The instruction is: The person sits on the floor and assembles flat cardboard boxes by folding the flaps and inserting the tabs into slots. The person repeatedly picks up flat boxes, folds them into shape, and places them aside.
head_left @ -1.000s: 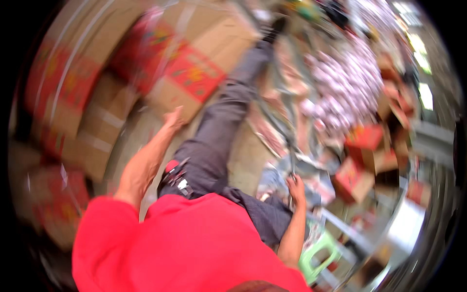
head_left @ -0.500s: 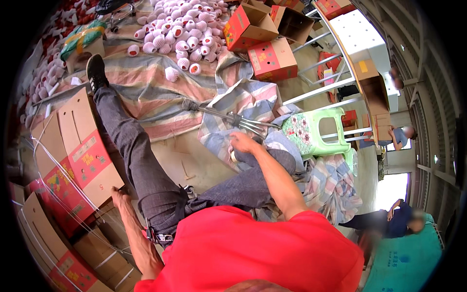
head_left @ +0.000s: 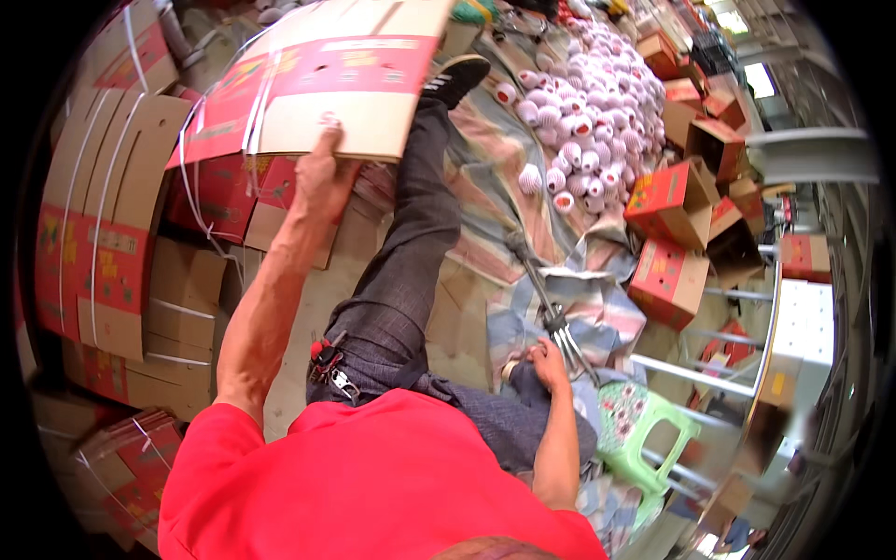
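My left hand [head_left: 320, 177] grips the near edge of a flattened carton [head_left: 359, 103], tan with a red printed band. The carton is raised and tilted, hiding part of what lies behind it. White straps [head_left: 194, 173] hang loose around its left side. My right hand [head_left: 549, 364] is empty, fingers loosely bent and apart, over my bent leg. Close by it lies a metal stand [head_left: 551, 322] with a dark pole and splayed legs on a striped cloth [head_left: 513, 317].
Strapped bundles of flat cartons [head_left: 117, 215] are stacked at the left. Fruit in pink foam nets [head_left: 588, 131] heaps at the far side. Open boxes [head_left: 672, 201] and a green plastic stool [head_left: 644, 434] stand at the right, near a metal-framed table [head_left: 770, 327].
My left hand has lifted the flattened carton up and away from the floor stack. My right hand stays by the bent leg, its fingers slightly more extended. The view has turned left.
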A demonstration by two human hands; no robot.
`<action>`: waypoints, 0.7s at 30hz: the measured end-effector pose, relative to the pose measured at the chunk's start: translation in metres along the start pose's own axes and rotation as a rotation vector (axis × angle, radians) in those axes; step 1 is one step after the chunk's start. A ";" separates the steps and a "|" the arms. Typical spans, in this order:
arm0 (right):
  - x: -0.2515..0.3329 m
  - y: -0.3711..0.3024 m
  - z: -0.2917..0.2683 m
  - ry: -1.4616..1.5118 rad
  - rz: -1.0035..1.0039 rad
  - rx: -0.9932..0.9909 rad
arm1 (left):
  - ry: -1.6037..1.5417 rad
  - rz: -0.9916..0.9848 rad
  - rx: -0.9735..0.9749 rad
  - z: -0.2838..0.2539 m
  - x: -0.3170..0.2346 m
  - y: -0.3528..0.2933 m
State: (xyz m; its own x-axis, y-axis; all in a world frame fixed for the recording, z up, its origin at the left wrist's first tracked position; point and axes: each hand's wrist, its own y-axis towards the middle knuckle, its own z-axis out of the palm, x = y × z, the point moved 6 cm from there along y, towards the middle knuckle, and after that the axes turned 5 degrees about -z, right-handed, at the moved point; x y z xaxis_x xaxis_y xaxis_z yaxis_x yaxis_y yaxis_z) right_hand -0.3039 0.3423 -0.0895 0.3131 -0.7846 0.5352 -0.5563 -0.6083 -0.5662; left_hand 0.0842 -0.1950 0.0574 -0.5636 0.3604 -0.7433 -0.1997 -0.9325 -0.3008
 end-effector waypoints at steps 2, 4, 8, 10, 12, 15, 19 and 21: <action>0.029 0.002 -0.008 0.024 -0.017 0.046 | 0.034 0.101 0.118 0.021 -0.007 -0.033; 0.037 0.020 -0.031 -0.060 -0.169 -0.041 | 0.090 0.043 0.154 0.031 0.007 -0.057; 0.083 0.050 -0.083 0.101 -0.221 -0.232 | 0.313 -0.175 0.341 0.018 0.033 -0.092; 0.097 0.058 -0.129 0.497 -0.306 -0.262 | 0.339 -0.304 0.472 0.015 0.045 -0.099; 0.104 0.058 -0.181 0.842 -0.371 -0.324 | 0.370 -0.448 0.581 0.008 0.058 -0.105; 0.071 0.022 -0.260 0.976 -0.588 -0.232 | 0.323 -0.638 0.795 0.010 0.077 -0.105; 0.176 -0.048 -0.234 1.575 -0.619 -0.211 | 0.488 -0.680 0.868 -0.008 0.080 -0.096; 0.196 -0.097 -0.233 1.684 -0.599 -0.294 | 0.613 -0.657 0.863 0.002 0.096 -0.094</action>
State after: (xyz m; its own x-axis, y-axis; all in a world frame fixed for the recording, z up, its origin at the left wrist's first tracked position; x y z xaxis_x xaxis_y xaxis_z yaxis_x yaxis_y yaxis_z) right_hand -0.3674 0.2757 0.2166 -0.4260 0.5707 0.7020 -0.8349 -0.5468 -0.0621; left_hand 0.0469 -0.0726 0.0155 0.2628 0.4975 -0.8267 -0.8937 -0.1974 -0.4028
